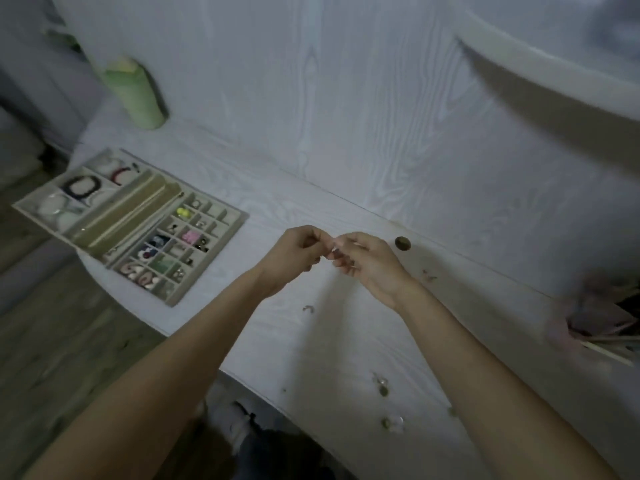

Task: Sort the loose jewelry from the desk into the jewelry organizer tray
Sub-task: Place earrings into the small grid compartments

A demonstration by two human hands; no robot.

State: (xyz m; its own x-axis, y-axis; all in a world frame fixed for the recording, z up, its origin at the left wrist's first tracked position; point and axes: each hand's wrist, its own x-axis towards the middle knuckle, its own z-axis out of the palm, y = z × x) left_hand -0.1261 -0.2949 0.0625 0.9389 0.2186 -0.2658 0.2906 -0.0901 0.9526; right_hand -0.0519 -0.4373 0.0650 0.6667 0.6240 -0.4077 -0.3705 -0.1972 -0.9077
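Pinching one tiny jewelry piece [333, 250] together, both hands [329, 252] meet above the desk [346, 341].

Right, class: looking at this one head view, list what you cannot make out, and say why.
1. The piece pinched between the left hand and right hand: hidden by fingertips, too small.
2. Loose jewelry near the desk's front edge: blurred, type unclear.
3. Small compartments of the organizer tray: contents too small to name.
4. Pink bundle at right: blurred, cut off by the edge.
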